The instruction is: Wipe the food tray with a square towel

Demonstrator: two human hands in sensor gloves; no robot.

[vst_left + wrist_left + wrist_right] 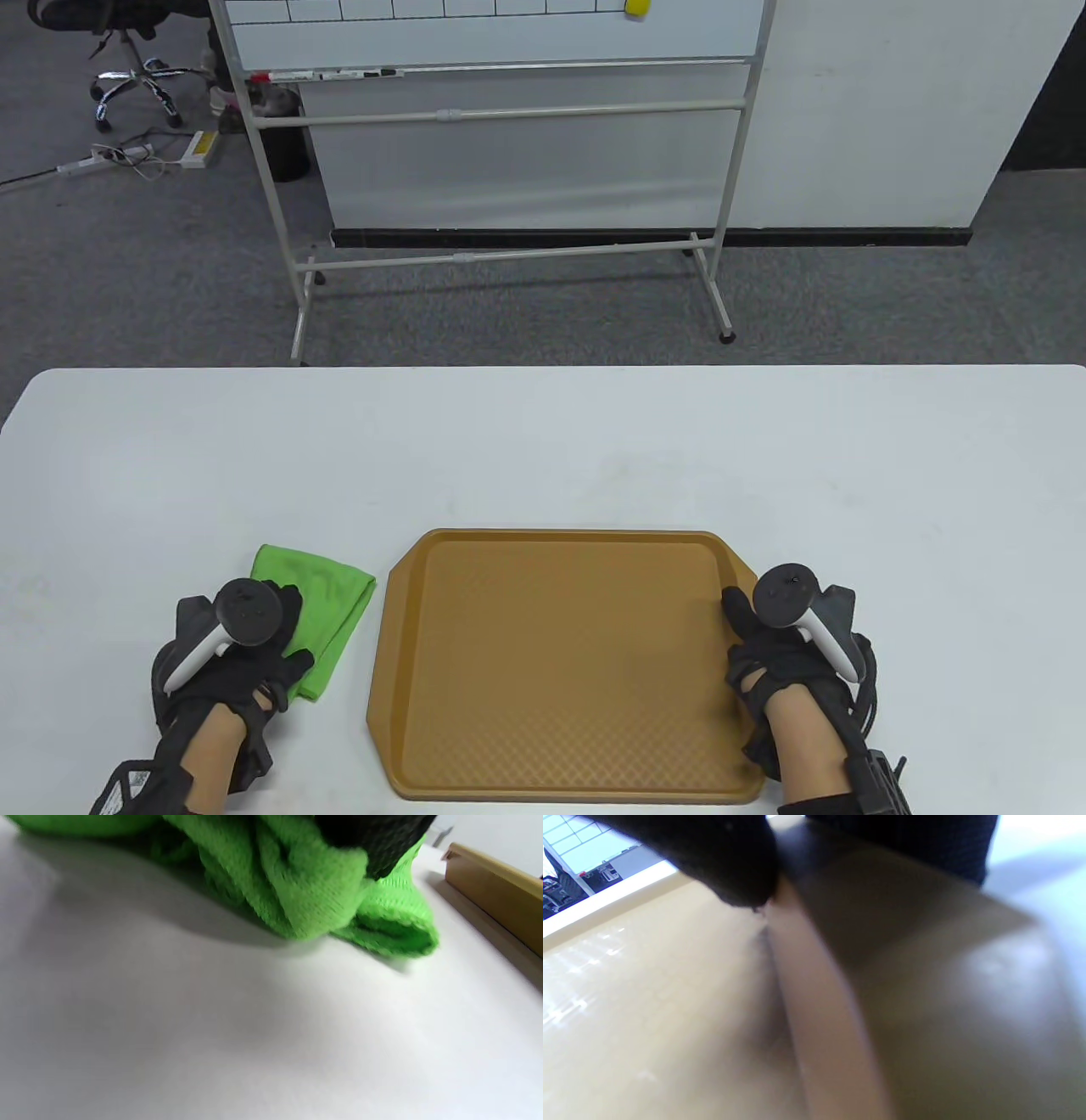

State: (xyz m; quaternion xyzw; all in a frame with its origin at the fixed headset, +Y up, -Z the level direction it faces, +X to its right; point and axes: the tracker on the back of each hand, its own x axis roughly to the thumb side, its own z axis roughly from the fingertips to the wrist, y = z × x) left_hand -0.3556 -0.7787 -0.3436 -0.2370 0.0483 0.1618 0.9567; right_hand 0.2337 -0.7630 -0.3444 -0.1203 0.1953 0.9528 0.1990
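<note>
A tan food tray (560,662) lies on the white table near the front edge. A folded green square towel (327,607) lies just left of it. My left hand (254,645) rests on the towel; in the left wrist view the towel (322,895) is bunched up under a black gloved finger (373,840), with the tray's edge (492,887) at the right. My right hand (768,645) grips the tray's right rim, thumb on the inside. The right wrist view shows the thumb (729,870) pressed on the tray rim (814,993).
The white table (543,450) stretches out behind the tray. Beyond its far edge stands a rolling whiteboard (509,127) on grey carpet, and an office chair (127,51) at the far left.
</note>
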